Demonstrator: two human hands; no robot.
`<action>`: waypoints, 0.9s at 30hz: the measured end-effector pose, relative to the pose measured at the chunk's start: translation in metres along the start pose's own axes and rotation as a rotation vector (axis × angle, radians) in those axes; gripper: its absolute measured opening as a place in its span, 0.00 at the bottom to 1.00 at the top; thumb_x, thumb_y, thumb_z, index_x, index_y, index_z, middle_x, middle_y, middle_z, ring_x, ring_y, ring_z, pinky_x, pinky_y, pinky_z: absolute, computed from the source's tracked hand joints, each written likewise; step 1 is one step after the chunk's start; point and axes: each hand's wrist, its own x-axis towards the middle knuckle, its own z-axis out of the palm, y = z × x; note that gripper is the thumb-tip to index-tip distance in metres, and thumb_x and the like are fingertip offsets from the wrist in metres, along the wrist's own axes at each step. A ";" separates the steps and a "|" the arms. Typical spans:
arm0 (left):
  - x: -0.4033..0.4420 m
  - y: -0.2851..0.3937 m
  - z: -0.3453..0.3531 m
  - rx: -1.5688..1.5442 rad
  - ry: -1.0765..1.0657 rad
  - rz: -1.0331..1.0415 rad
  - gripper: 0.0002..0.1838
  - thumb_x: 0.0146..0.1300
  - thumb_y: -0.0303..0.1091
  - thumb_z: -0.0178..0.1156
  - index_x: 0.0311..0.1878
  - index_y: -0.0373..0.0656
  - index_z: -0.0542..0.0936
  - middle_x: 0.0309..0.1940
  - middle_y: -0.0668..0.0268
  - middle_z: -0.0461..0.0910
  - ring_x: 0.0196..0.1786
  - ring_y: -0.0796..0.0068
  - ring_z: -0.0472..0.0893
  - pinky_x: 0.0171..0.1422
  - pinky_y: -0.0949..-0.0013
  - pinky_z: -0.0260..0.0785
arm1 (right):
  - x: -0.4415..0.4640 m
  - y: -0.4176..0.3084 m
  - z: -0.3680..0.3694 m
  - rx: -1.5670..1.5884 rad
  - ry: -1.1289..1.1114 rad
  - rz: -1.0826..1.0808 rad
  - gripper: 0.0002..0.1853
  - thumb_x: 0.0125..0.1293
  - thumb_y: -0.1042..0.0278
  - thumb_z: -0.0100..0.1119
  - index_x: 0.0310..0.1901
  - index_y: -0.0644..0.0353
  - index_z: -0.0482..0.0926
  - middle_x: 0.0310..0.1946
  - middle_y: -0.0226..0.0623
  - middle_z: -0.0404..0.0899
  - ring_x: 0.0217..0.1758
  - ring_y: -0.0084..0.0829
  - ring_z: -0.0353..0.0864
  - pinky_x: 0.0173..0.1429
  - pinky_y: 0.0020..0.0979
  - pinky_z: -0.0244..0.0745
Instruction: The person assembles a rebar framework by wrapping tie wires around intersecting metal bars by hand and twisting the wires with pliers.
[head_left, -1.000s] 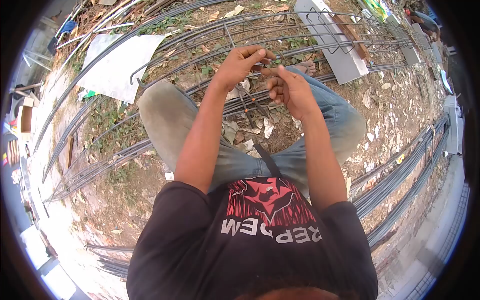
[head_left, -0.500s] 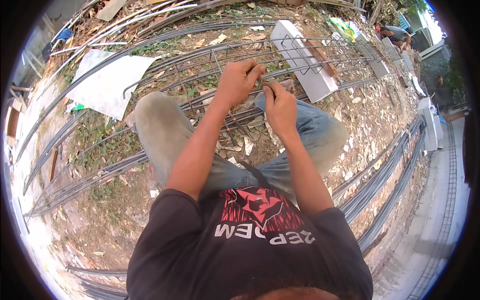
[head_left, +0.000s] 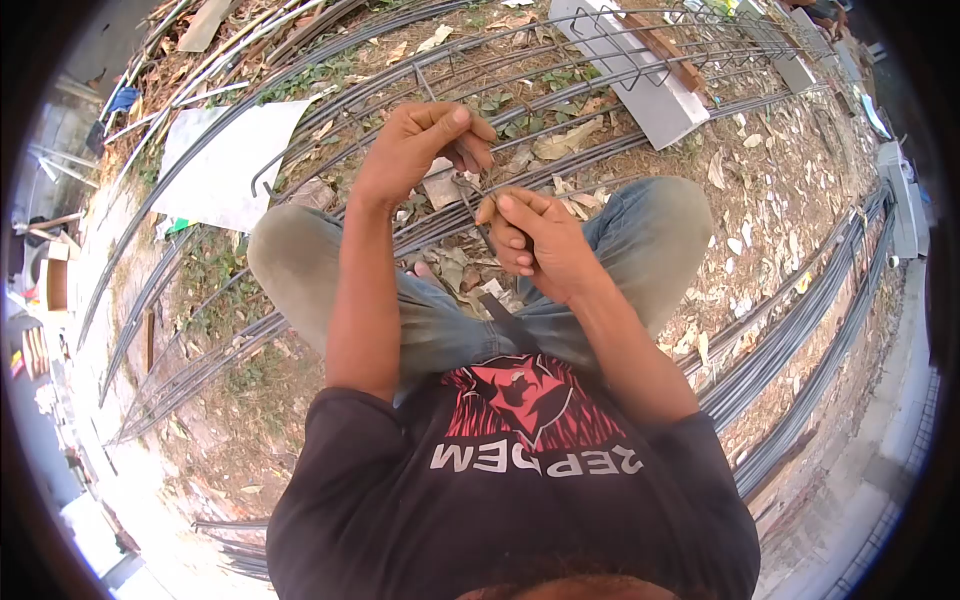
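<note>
My left hand (head_left: 425, 150) is raised above the steel bars, palm turned inward, thumb against its curled fingers. Anything in that pinch is too small to name. Lower and to the right, my right hand (head_left: 537, 240) is closed, thumb pressed on the index finger. A metal tool (head_left: 468, 192) shows between the hands, its lower part beside the right fingers; whether they grip it is unclear. The two hands are apart. Long thin steel bars (head_left: 430, 236) run beneath them, over dry leaves. Beyond lies a rebar cage (head_left: 530, 52) with bent stirrups.
A grey block (head_left: 640, 85) with a brown wood strip (head_left: 665, 52) supports the cage. A white sheet (head_left: 232, 160) lies at left under bars. Bundled rods (head_left: 790, 325) lie at right. My bent knees (head_left: 655, 225) flank the hands. Part of a person (head_left: 828, 14) shows at top right.
My hands, nearly together before, have separated; the right has come down closer to my body. My legs have drawn in, and the foot seen earlier beyond my right hand is gone from there. The view has shifted.
</note>
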 end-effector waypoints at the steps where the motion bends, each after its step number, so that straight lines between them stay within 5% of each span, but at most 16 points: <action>1: 0.001 -0.002 -0.003 0.022 -0.031 -0.024 0.25 0.79 0.53 0.58 0.53 0.36 0.86 0.37 0.60 0.90 0.38 0.73 0.87 0.45 0.68 0.80 | -0.004 -0.001 -0.008 -0.065 0.057 -0.049 0.13 0.82 0.61 0.55 0.47 0.63 0.82 0.20 0.18 0.63 0.18 0.12 0.59 0.21 0.20 0.54; 4: 0.013 -0.012 -0.014 0.169 -0.030 -0.195 0.34 0.74 0.62 0.61 0.63 0.37 0.83 0.49 0.59 0.89 0.51 0.68 0.87 0.56 0.63 0.79 | -0.013 -0.026 -0.032 -0.207 0.244 -0.236 0.13 0.81 0.62 0.56 0.46 0.64 0.84 0.19 0.17 0.62 0.17 0.11 0.56 0.21 0.20 0.52; 7: 0.062 -0.066 -0.021 0.243 0.331 -0.353 0.35 0.75 0.61 0.59 0.65 0.36 0.82 0.51 0.58 0.89 0.52 0.67 0.87 0.59 0.62 0.78 | -0.007 -0.086 -0.043 -0.208 0.407 -0.559 0.14 0.82 0.63 0.56 0.46 0.66 0.84 0.19 0.18 0.62 0.18 0.10 0.56 0.21 0.20 0.51; 12: 0.166 -0.155 -0.015 0.543 0.357 -0.597 0.31 0.76 0.55 0.60 0.61 0.33 0.84 0.50 0.55 0.90 0.50 0.65 0.88 0.58 0.57 0.79 | 0.037 -0.140 -0.072 -0.331 0.510 -0.894 0.15 0.82 0.63 0.55 0.50 0.69 0.84 0.21 0.20 0.63 0.19 0.12 0.58 0.22 0.19 0.53; 17: 0.201 -0.183 0.013 0.249 0.477 -0.643 0.17 0.75 0.41 0.64 0.50 0.33 0.87 0.43 0.56 0.91 0.48 0.65 0.89 0.55 0.56 0.79 | 0.020 -0.135 -0.086 -0.332 0.586 -0.868 0.16 0.82 0.63 0.56 0.51 0.70 0.84 0.21 0.21 0.63 0.20 0.12 0.58 0.22 0.20 0.53; 20: 0.205 -0.186 0.018 0.176 0.516 -0.589 0.14 0.72 0.34 0.65 0.36 0.31 0.90 0.34 0.56 0.91 0.35 0.64 0.91 0.43 0.60 0.80 | 0.014 -0.141 -0.097 -0.301 0.613 -0.867 0.15 0.82 0.64 0.56 0.51 0.71 0.84 0.21 0.21 0.63 0.20 0.12 0.59 0.22 0.20 0.53; 27: 0.206 -0.171 0.009 0.211 0.389 -0.719 0.11 0.76 0.35 0.62 0.49 0.36 0.85 0.42 0.59 0.91 0.44 0.67 0.89 0.52 0.59 0.79 | 0.011 -0.148 -0.108 -0.287 0.600 -0.822 0.16 0.82 0.64 0.55 0.51 0.72 0.83 0.22 0.21 0.62 0.20 0.12 0.58 0.22 0.19 0.54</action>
